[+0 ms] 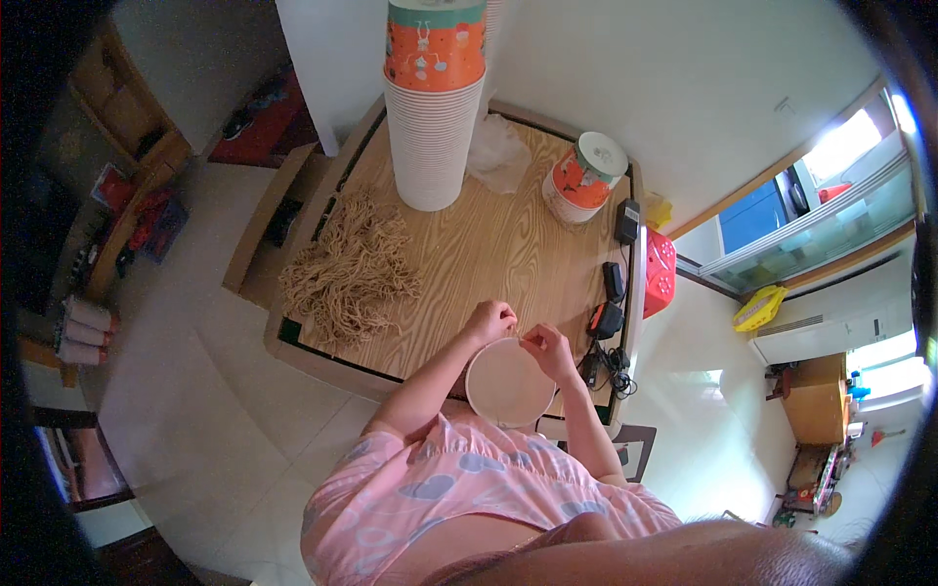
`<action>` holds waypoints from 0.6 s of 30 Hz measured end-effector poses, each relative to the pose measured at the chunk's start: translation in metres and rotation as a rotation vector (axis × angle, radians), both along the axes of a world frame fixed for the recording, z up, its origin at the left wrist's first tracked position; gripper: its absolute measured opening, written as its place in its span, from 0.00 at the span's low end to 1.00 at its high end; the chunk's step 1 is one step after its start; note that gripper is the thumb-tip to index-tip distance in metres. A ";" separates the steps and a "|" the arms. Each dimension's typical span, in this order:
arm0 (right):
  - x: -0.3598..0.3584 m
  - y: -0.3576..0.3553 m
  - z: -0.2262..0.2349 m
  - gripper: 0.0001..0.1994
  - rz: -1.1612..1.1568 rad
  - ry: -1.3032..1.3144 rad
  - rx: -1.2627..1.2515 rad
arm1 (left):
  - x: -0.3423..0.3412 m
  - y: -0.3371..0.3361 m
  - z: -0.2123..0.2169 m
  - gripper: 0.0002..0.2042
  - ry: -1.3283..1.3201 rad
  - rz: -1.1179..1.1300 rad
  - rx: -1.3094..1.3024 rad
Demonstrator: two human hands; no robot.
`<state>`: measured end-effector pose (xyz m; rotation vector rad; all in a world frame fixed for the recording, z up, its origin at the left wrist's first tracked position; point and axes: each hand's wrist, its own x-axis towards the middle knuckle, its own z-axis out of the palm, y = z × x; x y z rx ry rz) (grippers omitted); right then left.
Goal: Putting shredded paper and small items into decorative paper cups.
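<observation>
A white paper cup [508,384] rests against my lap at the near edge of the wooden table [469,254], its opening turned up toward me. My left hand [489,320] pinches the cup's far rim on the left. My right hand [547,350] pinches a thin tan string at the rim on the right. A heap of tan strings [350,273] lies on the table's left side. A tall stack of white cups [433,107] with an orange printed top stands at the far side. A short stack of orange printed cups [583,178] leans to its right.
A crumpled clear plastic bag [498,151] lies between the two stacks. Black chargers and cables [611,313] sit along the table's right edge. A red stool [660,273] stands to the right. Shelves and rolls [86,327] are at the left on the tiled floor.
</observation>
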<state>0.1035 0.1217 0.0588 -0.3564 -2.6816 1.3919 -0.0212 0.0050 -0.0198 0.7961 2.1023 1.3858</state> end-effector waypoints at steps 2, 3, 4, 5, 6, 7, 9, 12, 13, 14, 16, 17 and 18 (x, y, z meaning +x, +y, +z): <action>0.001 0.005 -0.011 0.04 0.002 -0.025 -0.050 | -0.004 -0.001 -0.001 0.06 -0.098 0.009 0.064; 0.002 0.007 -0.015 0.04 0.004 -0.051 -0.100 | -0.005 -0.001 -0.001 0.06 -0.196 0.018 0.127; 0.001 0.010 -0.020 0.04 0.004 -0.050 -0.101 | -0.006 -0.001 0.000 0.06 -0.196 0.018 0.126; -0.004 0.012 -0.018 0.06 -0.071 -0.196 -0.270 | -0.006 -0.002 0.010 0.05 -0.194 0.032 0.138; -0.008 0.013 -0.017 0.08 -0.145 -0.341 -0.438 | -0.005 -0.002 0.017 0.05 -0.192 0.046 0.150; -0.011 0.012 -0.016 0.08 -0.146 -0.342 -0.440 | -0.004 -0.001 0.016 0.05 -0.192 0.045 0.148; -0.019 0.009 -0.013 0.11 -0.195 -0.395 -0.754 | -0.003 0.000 0.015 0.05 -0.046 0.068 0.096; -0.026 0.016 -0.024 0.11 -0.147 -0.399 -0.873 | 0.002 0.002 0.021 0.05 -0.013 0.075 0.055; -0.027 0.019 -0.029 0.11 -0.147 -0.398 -0.873 | 0.002 0.003 0.020 0.05 -0.013 0.074 0.056; -0.028 0.018 -0.031 0.11 -0.156 -0.410 -0.891 | 0.002 0.002 0.019 0.05 -0.015 0.076 0.057; -0.030 0.019 -0.038 0.10 -0.163 -0.424 -0.909 | 0.001 0.001 0.015 0.05 -0.019 0.081 0.057; -0.031 0.020 -0.040 0.10 -0.174 -0.436 -0.911 | 0.001 0.001 0.015 0.05 -0.035 0.087 0.060; -0.032 0.021 -0.043 0.10 -0.186 -0.449 -0.913 | 0.001 0.001 0.014 0.05 -0.052 0.092 0.063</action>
